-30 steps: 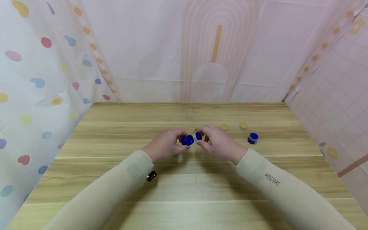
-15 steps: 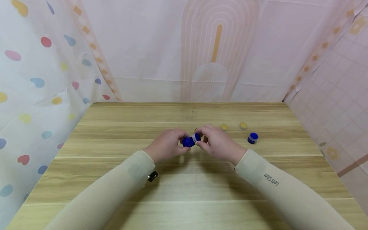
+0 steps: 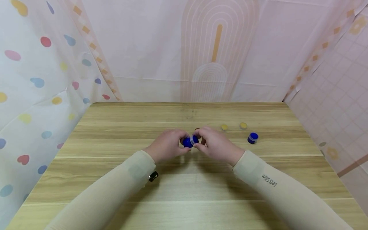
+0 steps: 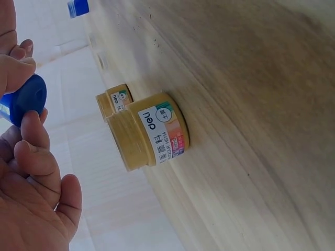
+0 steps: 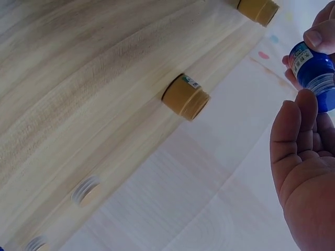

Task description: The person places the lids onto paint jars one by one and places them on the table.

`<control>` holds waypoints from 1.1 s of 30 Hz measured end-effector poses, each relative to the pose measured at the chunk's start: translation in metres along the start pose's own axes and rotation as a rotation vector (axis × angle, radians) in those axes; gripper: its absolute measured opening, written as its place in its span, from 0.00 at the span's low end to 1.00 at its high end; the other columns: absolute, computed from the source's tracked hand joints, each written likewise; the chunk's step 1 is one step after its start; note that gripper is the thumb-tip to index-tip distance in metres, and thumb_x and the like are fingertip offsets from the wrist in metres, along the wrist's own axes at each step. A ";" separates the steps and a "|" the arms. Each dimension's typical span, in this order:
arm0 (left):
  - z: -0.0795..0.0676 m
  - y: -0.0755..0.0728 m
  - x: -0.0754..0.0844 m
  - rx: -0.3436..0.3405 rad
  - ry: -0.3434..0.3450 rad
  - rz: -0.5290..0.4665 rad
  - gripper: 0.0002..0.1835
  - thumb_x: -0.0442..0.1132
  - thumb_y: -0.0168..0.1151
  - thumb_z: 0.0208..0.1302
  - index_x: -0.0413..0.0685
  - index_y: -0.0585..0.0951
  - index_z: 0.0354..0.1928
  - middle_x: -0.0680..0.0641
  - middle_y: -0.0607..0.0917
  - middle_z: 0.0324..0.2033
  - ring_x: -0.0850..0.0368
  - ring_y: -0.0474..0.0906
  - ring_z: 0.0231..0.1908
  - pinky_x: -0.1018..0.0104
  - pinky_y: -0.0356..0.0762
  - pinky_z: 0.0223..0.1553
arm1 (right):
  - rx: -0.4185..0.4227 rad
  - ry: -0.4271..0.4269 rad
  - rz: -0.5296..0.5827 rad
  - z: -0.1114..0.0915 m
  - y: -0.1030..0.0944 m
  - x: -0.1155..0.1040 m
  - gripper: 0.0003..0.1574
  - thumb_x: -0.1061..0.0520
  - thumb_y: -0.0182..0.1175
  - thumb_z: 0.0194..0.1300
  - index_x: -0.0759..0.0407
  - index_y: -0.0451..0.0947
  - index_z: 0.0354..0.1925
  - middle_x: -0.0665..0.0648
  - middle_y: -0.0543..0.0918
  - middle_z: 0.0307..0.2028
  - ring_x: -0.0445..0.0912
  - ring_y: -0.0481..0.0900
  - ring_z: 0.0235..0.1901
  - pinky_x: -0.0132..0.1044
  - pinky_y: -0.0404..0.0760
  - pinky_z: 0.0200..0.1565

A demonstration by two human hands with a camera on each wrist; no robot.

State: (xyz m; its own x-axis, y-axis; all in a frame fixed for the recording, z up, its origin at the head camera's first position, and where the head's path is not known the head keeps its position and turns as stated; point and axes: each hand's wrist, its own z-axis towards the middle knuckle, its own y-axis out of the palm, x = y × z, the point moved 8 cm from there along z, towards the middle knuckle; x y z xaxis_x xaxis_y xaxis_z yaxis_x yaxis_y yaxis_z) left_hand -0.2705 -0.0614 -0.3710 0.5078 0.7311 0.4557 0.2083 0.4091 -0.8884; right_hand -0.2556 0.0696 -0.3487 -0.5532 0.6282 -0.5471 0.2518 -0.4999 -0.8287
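Note:
In the head view my left hand (image 3: 168, 145) grips a small blue paint jar (image 3: 187, 142) above the table's middle, tilted to the right. My right hand (image 3: 217, 145) pinches the jar's clear-rimmed blue lid (image 3: 194, 139) between thumb and fingers, and the lid sits against the jar's mouth. From the right wrist, the label of this blue jar (image 5: 302, 58) shows, with the lid (image 5: 327, 98) at its top end. Two ochre paint jars without lids, one nearer (image 4: 152, 130) and one farther (image 4: 116, 100), stand behind the hands, mostly hidden in the head view.
On the right of the wooden table (image 3: 184, 188) stands another blue jar (image 3: 253, 138). Two clear-rimmed lids with ochre insides, one on the left (image 3: 224, 127) and one on the right (image 3: 243, 125), lie behind it. A patterned cloth (image 3: 143, 57) hangs along the table's back edge.
A second ago the lid was apart from the jar in my right hand. It has moved left onto the jar's mouth, the right hand shifting slightly left with it.

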 end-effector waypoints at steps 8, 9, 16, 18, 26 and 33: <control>0.000 0.001 0.000 -0.004 -0.004 -0.016 0.14 0.44 0.74 0.65 0.49 0.86 0.49 0.54 0.85 0.34 0.60 0.76 0.32 0.66 0.76 0.35 | -0.011 -0.012 -0.002 0.001 0.003 0.000 0.18 0.56 0.67 0.73 0.60 0.79 0.57 0.53 0.82 0.45 0.42 0.79 0.39 0.32 0.80 0.39; 0.000 0.001 0.000 -0.004 -0.002 -0.017 0.14 0.44 0.74 0.65 0.48 0.86 0.49 0.54 0.85 0.34 0.60 0.76 0.31 0.66 0.76 0.35 | -0.014 -0.012 -0.002 0.000 0.004 0.000 0.18 0.56 0.67 0.73 0.60 0.79 0.57 0.53 0.82 0.46 0.42 0.79 0.39 0.32 0.80 0.39; 0.000 0.001 0.001 -0.004 0.012 -0.007 0.13 0.45 0.74 0.66 0.49 0.86 0.48 0.54 0.85 0.34 0.60 0.76 0.32 0.66 0.76 0.36 | -0.022 -0.010 0.010 0.000 0.006 0.001 0.18 0.56 0.67 0.74 0.60 0.79 0.58 0.54 0.82 0.47 0.42 0.79 0.39 0.32 0.80 0.39; 0.000 0.001 0.000 -0.003 0.012 -0.004 0.13 0.45 0.74 0.66 0.49 0.86 0.48 0.54 0.85 0.34 0.60 0.76 0.32 0.66 0.76 0.36 | -0.024 -0.010 0.013 0.000 0.006 0.001 0.18 0.56 0.67 0.74 0.60 0.79 0.58 0.54 0.82 0.47 0.42 0.79 0.39 0.32 0.80 0.39; 0.000 0.002 -0.001 -0.012 0.001 -0.001 0.13 0.46 0.74 0.66 0.49 0.85 0.48 0.53 0.85 0.35 0.60 0.75 0.31 0.66 0.75 0.35 | -0.022 -0.016 0.003 0.001 0.005 -0.002 0.18 0.57 0.67 0.73 0.60 0.79 0.58 0.54 0.82 0.46 0.43 0.79 0.39 0.32 0.80 0.39; 0.000 0.003 -0.001 -0.001 0.019 0.002 0.12 0.45 0.74 0.66 0.49 0.85 0.46 0.53 0.85 0.34 0.60 0.75 0.32 0.66 0.75 0.35 | -0.014 -0.032 0.014 0.001 0.006 -0.002 0.18 0.58 0.68 0.73 0.60 0.79 0.58 0.54 0.82 0.47 0.44 0.81 0.42 0.32 0.82 0.42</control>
State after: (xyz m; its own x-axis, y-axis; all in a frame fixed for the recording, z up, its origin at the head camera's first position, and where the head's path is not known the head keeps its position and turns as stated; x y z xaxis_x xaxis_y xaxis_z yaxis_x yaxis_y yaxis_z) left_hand -0.2708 -0.0609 -0.3740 0.5240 0.7213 0.4529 0.2082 0.4071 -0.8893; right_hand -0.2536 0.0652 -0.3527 -0.5744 0.6021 -0.5545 0.2702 -0.5000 -0.8228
